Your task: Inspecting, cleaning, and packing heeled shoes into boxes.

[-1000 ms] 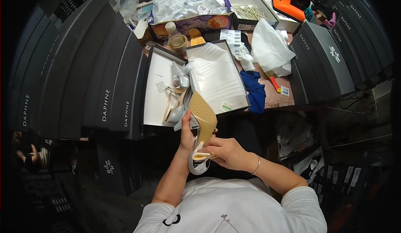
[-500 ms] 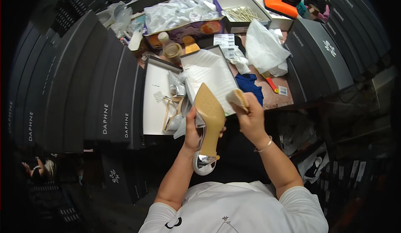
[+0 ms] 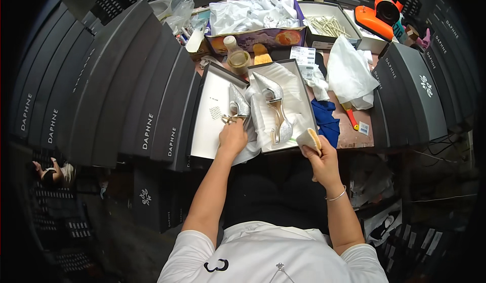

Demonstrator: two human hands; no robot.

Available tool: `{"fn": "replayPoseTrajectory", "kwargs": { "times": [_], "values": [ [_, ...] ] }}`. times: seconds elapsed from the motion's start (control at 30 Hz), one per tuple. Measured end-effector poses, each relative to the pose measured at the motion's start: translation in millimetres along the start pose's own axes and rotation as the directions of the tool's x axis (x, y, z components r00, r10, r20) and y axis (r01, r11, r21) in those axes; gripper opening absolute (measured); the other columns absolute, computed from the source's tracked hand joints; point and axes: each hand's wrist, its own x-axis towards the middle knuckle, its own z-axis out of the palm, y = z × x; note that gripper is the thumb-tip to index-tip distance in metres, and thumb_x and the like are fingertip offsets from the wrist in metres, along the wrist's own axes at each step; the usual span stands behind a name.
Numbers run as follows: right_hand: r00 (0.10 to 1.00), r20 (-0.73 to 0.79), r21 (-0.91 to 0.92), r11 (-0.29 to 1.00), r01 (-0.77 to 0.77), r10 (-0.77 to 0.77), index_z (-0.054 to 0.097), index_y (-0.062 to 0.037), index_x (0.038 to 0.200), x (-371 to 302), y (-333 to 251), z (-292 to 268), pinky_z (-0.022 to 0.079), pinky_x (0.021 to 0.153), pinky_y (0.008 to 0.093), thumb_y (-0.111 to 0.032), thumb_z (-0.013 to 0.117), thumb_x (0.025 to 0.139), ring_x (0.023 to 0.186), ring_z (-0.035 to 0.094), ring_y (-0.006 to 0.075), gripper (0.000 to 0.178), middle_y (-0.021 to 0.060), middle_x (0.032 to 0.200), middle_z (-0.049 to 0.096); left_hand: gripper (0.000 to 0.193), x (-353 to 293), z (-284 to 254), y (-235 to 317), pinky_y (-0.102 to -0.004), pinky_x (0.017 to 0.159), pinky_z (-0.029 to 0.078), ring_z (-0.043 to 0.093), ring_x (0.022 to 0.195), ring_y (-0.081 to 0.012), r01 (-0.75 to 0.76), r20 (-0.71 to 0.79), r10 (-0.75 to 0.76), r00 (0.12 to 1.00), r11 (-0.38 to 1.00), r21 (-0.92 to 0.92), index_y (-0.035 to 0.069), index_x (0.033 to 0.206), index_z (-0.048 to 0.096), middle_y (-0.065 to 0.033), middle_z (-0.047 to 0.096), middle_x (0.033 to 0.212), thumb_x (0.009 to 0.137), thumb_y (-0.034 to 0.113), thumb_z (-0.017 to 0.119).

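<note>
My left hand point(image 3: 233, 140) reaches into the left white-lined, black-edged box half point(image 3: 207, 98). Its fingers are closed at the strap end of a silver glitter pointed shoe point(image 3: 239, 100), partly hiding it. A matching silver shoe point(image 3: 281, 127) lies on its side upon white tissue point(image 3: 260, 121) in the right box half point(image 3: 304, 93), toe pointing away from me. My right hand point(image 3: 325, 165), by that box's near right corner, grips a cream pad point(image 3: 310, 141) with a tan edge, perhaps folded cloth or sponge.
Black shoe boxes stand in rows on the left point(image 3: 121, 80) and right point(image 3: 410, 95). Behind the open box are a clear bottle point(image 3: 237, 55) and a purple carton point(image 3: 263, 37) of plastic wrapping. Blue cloth point(image 3: 325, 121), a red-handled tool point(image 3: 350, 117) and an orange heat-gun-like device point(image 3: 375, 22) lie rightward.
The shoe that my left hand held sole up now lies on the tissue. My left hand has moved to the other shoe. The pad, still in my right hand, is lower.
</note>
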Motion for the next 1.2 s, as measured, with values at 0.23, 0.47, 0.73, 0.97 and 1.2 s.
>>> {"fn": "replayPoseTrajectory", "kwargs": {
  "times": [0.23,0.47,0.73,0.97,1.2],
  "values": [
    [0.973,0.039,0.266,0.936,-0.230,0.228,0.062,0.0014,0.101,-7,-9,-7,0.036,0.055,0.0184,-0.005,0.062,0.088,0.063,0.045,0.0036,0.014,-0.0029,0.080,0.053,0.034,-43,-116,-2,-0.0454,0.075,0.050,0.062,0.084,-0.0412,-0.095,-0.253,-0.006,0.967,0.918,-0.385,-0.003,0.099,0.055,-0.0253,0.063,0.088,0.094,0.031,0.052],
    [0.991,0.031,0.266,0.957,0.115,-0.128,0.062,0.0010,0.103,5,-54,19,0.043,0.070,0.0225,0.001,0.060,0.087,0.078,0.053,0.0099,0.016,0.0012,0.086,0.056,0.074,-99,-125,13,-0.0307,0.067,0.054,0.066,0.075,-0.0203,0.139,0.067,0.289,0.955,-0.236,-0.962,0.000,0.110,0.053,-0.0119,0.063,0.090,0.095,0.065,0.021],
    [0.798,0.391,-0.074,0.848,0.524,-0.459,0.063,-0.0041,0.101,-38,-51,53,0.053,0.068,0.0334,-0.003,0.073,0.070,0.080,0.064,0.0290,0.032,0.0122,0.094,0.061,0.089,-119,-65,44,-0.0254,0.065,0.052,0.062,0.078,-0.0111,0.204,0.123,0.456,0.882,-0.133,-0.970,0.001,0.114,0.050,-0.0054,0.061,0.093,0.085,0.079,0.017],
    [0.810,0.319,-0.230,0.789,0.570,-0.492,0.063,-0.0095,0.099,-34,-37,60,0.054,0.063,0.0354,0.000,0.071,0.063,0.077,0.066,0.0286,0.038,0.0087,0.095,0.062,0.089,-138,-39,44,-0.0241,0.071,0.053,0.062,0.083,-0.0112,0.323,0.268,0.362,0.893,-0.098,-0.941,0.001,0.112,0.054,-0.0037,0.063,0.092,0.084,0.079,0.022],
    [0.864,0.255,-0.316,0.807,0.498,-0.433,0.062,-0.0097,0.101,-12,-34,56,0.054,0.066,0.0356,-0.001,0.070,0.066,0.079,0.065,0.0285,0.037,0.0080,0.096,0.061,0.098,-134,-30,41,-0.0265,0.073,0.055,0.062,0.085,-0.0112,0.292,0.257,0.406,0.877,-0.026,-0.956,0.003,0.123,0.047,-0.0059,0.061,0.100,0.077,0.085,0.019]
  ]
}}
